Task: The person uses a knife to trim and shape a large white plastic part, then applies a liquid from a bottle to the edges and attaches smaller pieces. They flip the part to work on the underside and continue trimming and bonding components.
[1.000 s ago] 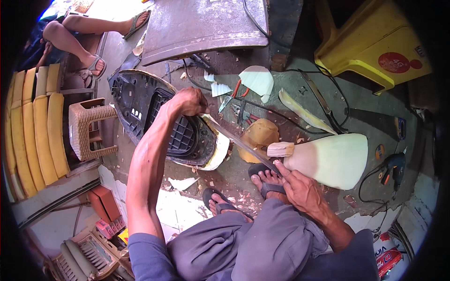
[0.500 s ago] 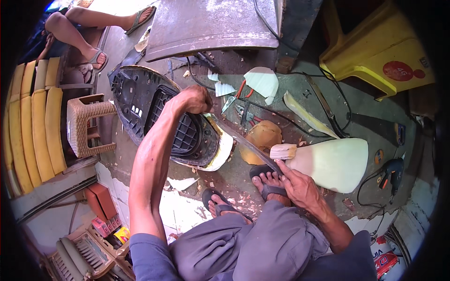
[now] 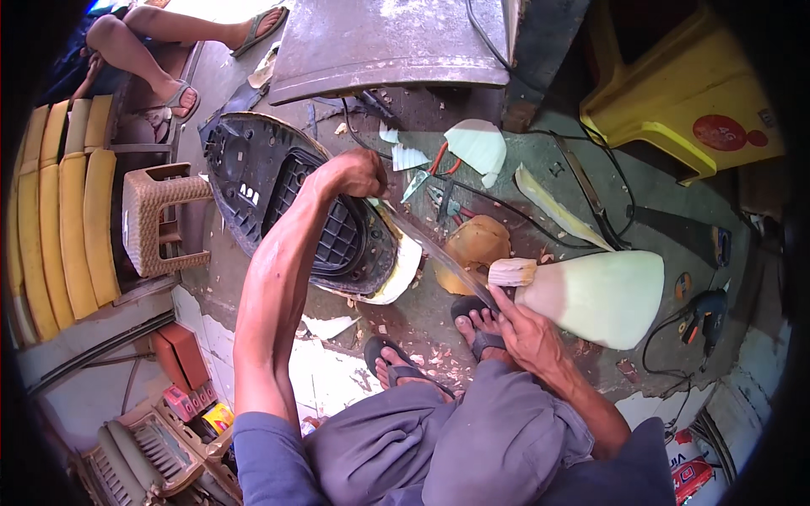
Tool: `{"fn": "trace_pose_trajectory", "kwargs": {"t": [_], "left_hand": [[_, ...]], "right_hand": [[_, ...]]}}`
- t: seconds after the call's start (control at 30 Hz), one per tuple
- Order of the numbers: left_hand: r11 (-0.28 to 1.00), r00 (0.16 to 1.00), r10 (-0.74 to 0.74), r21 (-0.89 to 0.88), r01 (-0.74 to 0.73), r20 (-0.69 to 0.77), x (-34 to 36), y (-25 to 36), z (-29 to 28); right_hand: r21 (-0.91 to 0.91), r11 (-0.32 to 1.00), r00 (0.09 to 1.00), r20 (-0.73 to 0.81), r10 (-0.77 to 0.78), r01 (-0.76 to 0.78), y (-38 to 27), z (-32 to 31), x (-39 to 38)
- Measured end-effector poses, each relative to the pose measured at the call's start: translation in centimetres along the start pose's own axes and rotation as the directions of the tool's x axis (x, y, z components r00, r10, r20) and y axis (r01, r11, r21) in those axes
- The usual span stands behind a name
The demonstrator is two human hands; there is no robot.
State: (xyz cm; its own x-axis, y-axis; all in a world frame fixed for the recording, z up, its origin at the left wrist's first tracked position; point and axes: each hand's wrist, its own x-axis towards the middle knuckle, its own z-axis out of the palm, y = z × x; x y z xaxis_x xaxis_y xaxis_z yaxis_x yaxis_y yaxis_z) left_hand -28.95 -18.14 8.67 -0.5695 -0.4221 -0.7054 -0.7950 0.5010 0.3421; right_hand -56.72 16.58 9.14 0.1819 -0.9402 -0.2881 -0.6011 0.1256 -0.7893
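My left hand (image 3: 361,174) is closed round one end of a long, thin metal blade (image 3: 439,252), with a bit of pale green showing by the fist. The other end of this blade reaches my right hand (image 3: 535,339), whose thumb and fingers pinch it just above my right foot. Below my left forearm lies a black plastic motorcycle seat base (image 3: 253,190), underside up, with whitish foam along its rounded near end. Beside my right fingertips, a small foam block (image 3: 512,272) rests on a large pale foam pad (image 3: 603,299).
Pliers (image 3: 445,202), foam offcuts (image 3: 477,148), a brown rounded piece (image 3: 477,246) and a cable lie on the littered floor. A power tool (image 3: 709,316) sits at right. Around stand a woven-pattern stool (image 3: 156,221), stacked yellow foam (image 3: 72,228), a yellow chair (image 3: 675,101) and a seated person's legs (image 3: 139,51).
The whole view has shifted slightly. Both hands keep hold of the blade in nearly the same pose, and the things on the floor stay put.
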Motion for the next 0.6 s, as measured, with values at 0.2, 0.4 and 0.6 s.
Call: {"fn": "trace_pose_trajectory", "kwargs": {"t": [0.2, 0.4, 0.6], "left_hand": [[0.993, 0.998, 0.042, 0.108, -0.048, 0.052, 0.8, -0.3, 0.2], [0.995, 1.000, 0.016, 0.096, -0.018, 0.024, 1.6, -1.9, 1.0], [0.995, 0.996, 0.083, 0.067, -0.080, -0.041, 1.4, -1.3, 1.6]], "right_hand": [[0.007, 1.000, 1.000, 0.024, 0.003, -0.004, -0.2, -0.1, 0.4], [-0.022, 1.000, 0.999, 0.034, -0.021, 0.022, -0.7, -0.2, 0.4], [-0.053, 0.998, 1.000, 0.007, -0.029, 0.029, -0.5, 0.4, -1.1]]}}
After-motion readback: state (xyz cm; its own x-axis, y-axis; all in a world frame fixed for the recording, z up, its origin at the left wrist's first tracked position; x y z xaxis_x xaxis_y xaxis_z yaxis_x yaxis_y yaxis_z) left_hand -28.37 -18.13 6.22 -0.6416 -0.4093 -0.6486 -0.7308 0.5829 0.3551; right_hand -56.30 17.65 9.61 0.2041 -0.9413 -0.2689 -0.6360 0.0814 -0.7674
